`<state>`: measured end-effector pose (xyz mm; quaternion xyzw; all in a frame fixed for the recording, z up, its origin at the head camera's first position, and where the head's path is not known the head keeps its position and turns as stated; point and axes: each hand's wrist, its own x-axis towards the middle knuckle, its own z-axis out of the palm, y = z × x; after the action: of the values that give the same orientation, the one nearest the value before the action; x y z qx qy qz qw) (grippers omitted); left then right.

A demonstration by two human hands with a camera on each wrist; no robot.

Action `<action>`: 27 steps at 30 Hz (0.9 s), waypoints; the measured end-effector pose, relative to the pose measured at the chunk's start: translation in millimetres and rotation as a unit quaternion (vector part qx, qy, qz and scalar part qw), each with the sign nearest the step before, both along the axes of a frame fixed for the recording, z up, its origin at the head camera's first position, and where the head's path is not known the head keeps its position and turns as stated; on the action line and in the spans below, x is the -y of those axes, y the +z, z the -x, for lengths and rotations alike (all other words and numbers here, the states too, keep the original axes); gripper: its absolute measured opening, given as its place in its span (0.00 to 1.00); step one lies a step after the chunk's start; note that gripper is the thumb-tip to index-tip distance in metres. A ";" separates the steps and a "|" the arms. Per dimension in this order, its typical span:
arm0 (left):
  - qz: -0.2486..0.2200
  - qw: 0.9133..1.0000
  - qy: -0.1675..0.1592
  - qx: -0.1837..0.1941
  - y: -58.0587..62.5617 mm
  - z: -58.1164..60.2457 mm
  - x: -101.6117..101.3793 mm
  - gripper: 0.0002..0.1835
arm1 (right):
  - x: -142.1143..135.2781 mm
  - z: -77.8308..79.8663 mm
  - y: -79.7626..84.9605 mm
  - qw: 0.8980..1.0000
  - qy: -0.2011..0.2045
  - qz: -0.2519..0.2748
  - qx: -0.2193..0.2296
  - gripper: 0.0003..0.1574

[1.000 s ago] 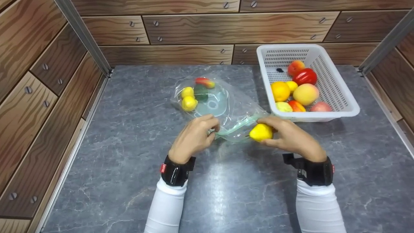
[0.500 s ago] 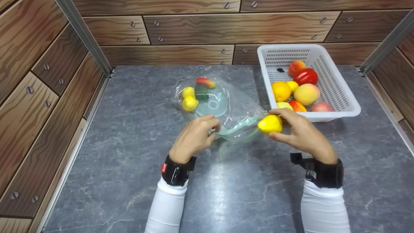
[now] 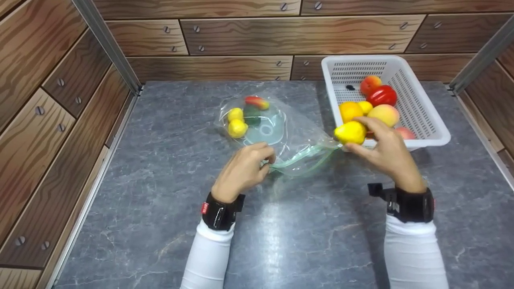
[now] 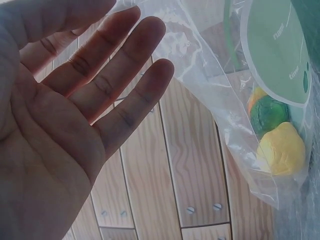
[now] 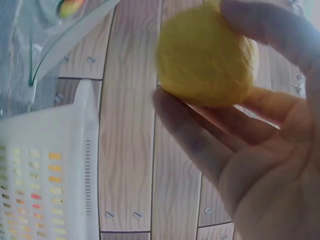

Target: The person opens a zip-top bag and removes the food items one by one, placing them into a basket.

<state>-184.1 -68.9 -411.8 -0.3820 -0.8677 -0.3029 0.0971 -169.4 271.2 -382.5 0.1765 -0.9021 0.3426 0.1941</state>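
Observation:
My left hand (image 3: pixel 243 168) pinches the green-edged mouth of a clear zip bag (image 3: pixel 299 132) lying on the table. In the left wrist view the other fingers (image 4: pixel 122 117) are spread apart. Inside the bag are two yellow lemon-like fruits (image 3: pixel 237 128), a dark green item (image 3: pixel 252 114) and a red-and-yellow one (image 3: pixel 257 102). My right hand (image 3: pixel 393 150) holds a yellow pear (image 3: pixel 350 133) between thumb and fingers, over the near left corner of the white basket (image 3: pixel 441 137). The pear fills the upper middle of the right wrist view.
Several fruits sit in the basket, among them a peach (image 3: pixel 384 115), an orange (image 3: pixel 350 110) and a shiny red one (image 3: pixel 382 95). A small black item (image 3: pixel 350 87) lies on its floor. Wood-patterned walls (image 3: pixel 237 36) enclose the grey table (image 3: pixel 160 192).
The right hand has carried the pear from the bag's mouth rightward and away from me, to the basket's near corner. The left hand has stayed on the bag's edge.

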 end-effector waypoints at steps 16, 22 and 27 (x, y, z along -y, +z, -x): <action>0.001 1.000 0.003 0.013 -0.5 0.8 -0.1 0.10 | -29.7 73.3 25.0 0.987 -0.112 -0.061 0.094 0.40; 0.000 1.000 -0.005 0.010 0.1 1.8 -1.3 0.09 | -33.4 94.0 19.5 0.980 -0.130 -0.081 0.127 0.37; -0.001 1.000 -0.009 0.007 -0.2 1.7 -1.9 0.09 | -34.9 107.2 8.6 0.974 -0.154 -0.076 0.150 0.36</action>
<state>-185.7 -67.1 -412.0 -0.3871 -0.8649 -0.3072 0.0883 -276.6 306.2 -373.9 -0.0036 -0.9607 0.2614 0.0932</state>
